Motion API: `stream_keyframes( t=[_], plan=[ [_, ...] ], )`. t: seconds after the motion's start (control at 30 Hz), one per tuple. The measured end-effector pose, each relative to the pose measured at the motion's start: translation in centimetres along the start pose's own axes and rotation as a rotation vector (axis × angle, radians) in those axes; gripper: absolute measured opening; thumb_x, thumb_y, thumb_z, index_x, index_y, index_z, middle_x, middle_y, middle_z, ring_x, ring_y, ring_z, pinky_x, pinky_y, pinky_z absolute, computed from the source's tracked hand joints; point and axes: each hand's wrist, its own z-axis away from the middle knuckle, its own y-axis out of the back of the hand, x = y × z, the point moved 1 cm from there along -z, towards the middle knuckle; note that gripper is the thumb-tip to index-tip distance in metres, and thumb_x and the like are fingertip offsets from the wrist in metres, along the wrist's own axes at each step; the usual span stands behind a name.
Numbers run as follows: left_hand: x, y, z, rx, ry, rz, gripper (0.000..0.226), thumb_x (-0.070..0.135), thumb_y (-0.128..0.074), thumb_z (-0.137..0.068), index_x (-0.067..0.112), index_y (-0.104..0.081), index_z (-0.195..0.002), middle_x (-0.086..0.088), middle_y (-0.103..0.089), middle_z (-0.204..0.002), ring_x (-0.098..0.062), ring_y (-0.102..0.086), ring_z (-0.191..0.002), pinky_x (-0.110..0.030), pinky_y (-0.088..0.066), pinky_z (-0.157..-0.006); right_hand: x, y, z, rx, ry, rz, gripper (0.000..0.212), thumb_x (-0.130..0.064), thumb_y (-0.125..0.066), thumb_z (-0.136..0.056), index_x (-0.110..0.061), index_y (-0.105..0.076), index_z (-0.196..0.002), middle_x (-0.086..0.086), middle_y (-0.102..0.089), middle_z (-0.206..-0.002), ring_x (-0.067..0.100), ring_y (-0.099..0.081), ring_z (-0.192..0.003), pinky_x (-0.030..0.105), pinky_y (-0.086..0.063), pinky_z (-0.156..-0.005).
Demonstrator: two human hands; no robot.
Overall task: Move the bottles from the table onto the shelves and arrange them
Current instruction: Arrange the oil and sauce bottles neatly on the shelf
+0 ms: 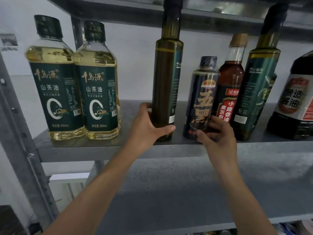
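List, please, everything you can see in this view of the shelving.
camellia oil bottles: two, pale yellow with dark green labels, touching, shelf's left end
olive oil bottles: two, dark green, one mid-shelf, one further right
black bottle: one, black with gold characters, right of centre
sesame oil bottle: one, reddish brown, tan cap, partly behind the black bottle
soy sauce jug: one, dark, right edge
shelf: one, grey metal, under the bottles
lower shelf: one, grey, below
left hand: fingers round the mid-shelf olive oil bottle's base
right hand: fingers round the black bottle's base
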Motion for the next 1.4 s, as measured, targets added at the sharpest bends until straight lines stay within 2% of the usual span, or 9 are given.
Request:
stream_keyframes(
  t=[0.13, 0.23, 0.37, 0.5, 0.7, 1.03, 1.17, 1.27, 1.4],
  plan=[
    [-0.2, 0.4, -0.1, -0.06, 0.031, 0.067, 0.073, 0.024, -0.08, -0.074, 0.02, -0.037, -0.134, 0.003, -0.055, -0.126, -0.013, -0.052, -0.116, -0.029, -0.043, -0.097, 1.0, 2.1, -1.2, 0.25, 0.04, -0.014, 0.034, -0.009, -0.07, -0.082, -0.019, -0.051, -0.109, 0.007, -0.055, -0.113, -0.003, -0.056, -0.078, 0.008, -0.047, -0.069],
    [-0.2, 0.4, -0.1, -0.119, 0.054, 0.145, 0.066, 0.016, -0.077, -0.077, 0.022, -0.042, -0.132, 0.0, -0.055, -0.134, -0.017, -0.051, -0.124, -0.04, -0.041, -0.107, 1.7, 3.1, -2.1, 0.37, 0.077, 0.119, 0.043, -0.01, -0.074, -0.079, -0.013, -0.049, -0.114, 0.004, -0.041, -0.118, 0.014, -0.051, -0.1, 0.015, -0.045, -0.084],
    [-0.1, 0.4, 0.0, -0.151, 0.033, 0.192, 0.054, 0.015, -0.074, -0.079, 0.032, -0.045, -0.122, 0.007, -0.056, -0.128, -0.012, -0.05, -0.12, -0.035, -0.04, -0.103, 2.5, 4.4, -3.5, 0.475, 0.113, 0.346, 0.065, -0.012, -0.08, -0.069, -0.002, -0.043, -0.121, 0.017, -0.04, -0.125, 0.027, -0.034, -0.117, 0.024, -0.03, -0.095],
    [-0.3, 0.6, 0.0, -0.162, 0.063, 0.197, 0.054, 0.015, -0.075, -0.079, 0.035, -0.045, -0.12, 0.013, -0.057, -0.118, -0.009, -0.05, -0.116, -0.033, -0.039, -0.101, 3.3, 5.8, -5.1, 0.286, -0.016, 0.313, 0.07, -0.018, -0.08, -0.072, -0.006, -0.041, -0.129, 0.011, -0.05, -0.128, 0.026, -0.047, -0.119, 0.043, -0.043, -0.099],
    [-0.5, 0.6, 0.0, -0.199, 0.111, 0.176, 0.062, 0.01, -0.077, -0.076, 0.026, -0.048, -0.129, 0.003, -0.061, -0.126, -0.015, -0.056, -0.118, -0.045, -0.041, -0.107, 2.7, 7.4, -5.2, 0.191, -0.052, 0.354, 0.07, -0.029, -0.082, -0.071, -0.012, -0.049, -0.13, 0.005, -0.062, -0.124, 0.021, -0.058, -0.112, 0.029, -0.043, -0.088],
    [0.0, 0.0, 0.1, -0.111, 0.112, 0.029, 0.07, 0.025, -0.082, -0.072, 0.019, -0.041, -0.129, -0.001, -0.057, -0.123, -0.019, -0.055, -0.112, -0.042, -0.046, -0.1, 1.3, 7.8, -3.3, 0.141, -0.107, 0.27, 0.065, -0.03, -0.084, -0.066, -0.018, -0.054, -0.123, -0.008, -0.062, -0.107, 0.013, -0.058, -0.101, 0.026, -0.043, -0.086],
    [0.3, -0.4, 0.0, -0.097, 0.103, -0.047, 0.076, 0.033, -0.081, -0.071, 0.019, -0.036, -0.131, 0.006, -0.05, -0.118, -0.016, -0.051, -0.11, -0.034, -0.046, -0.094, 0.5, 7.7, -1.8, 0.118, -0.099, 0.207, 0.066, -0.029, -0.086, -0.065, -0.02, -0.054, -0.122, -0.012, -0.06, -0.1, 0.009, -0.058, -0.094, 0.024, -0.043, -0.083],
    [0.2, 0.0, 0.1, -0.204, 0.115, 0.019, 0.079, 0.026, -0.08, -0.075, 0.023, -0.033, -0.138, 0.01, -0.048, -0.122, -0.012, -0.047, -0.115, -0.032, -0.042, -0.099, 0.0, 7.0, -0.8, 0.09, -0.095, 0.174, 0.064, -0.028, -0.086, -0.064, -0.022, -0.055, -0.119, -0.013, -0.062, -0.097, 0.008, -0.06, -0.089, 0.021, -0.044, -0.077],
    [-0.5, 1.0, 0.3, -0.317, 0.12, 0.176, 0.066, 0.004, -0.073, -0.079, 0.023, -0.044, -0.134, 0.006, -0.059, -0.127, -0.013, -0.054, -0.12, -0.037, -0.042, -0.107, -0.9, 5.2, 0.7, 0.02, -0.07, 0.148, 0.058, -0.024, -0.087, -0.062, -0.028, -0.052, -0.109, -0.025, -0.057, -0.088, -0.006, -0.056, -0.083, 0.011, -0.039, -0.066]
  ],
)
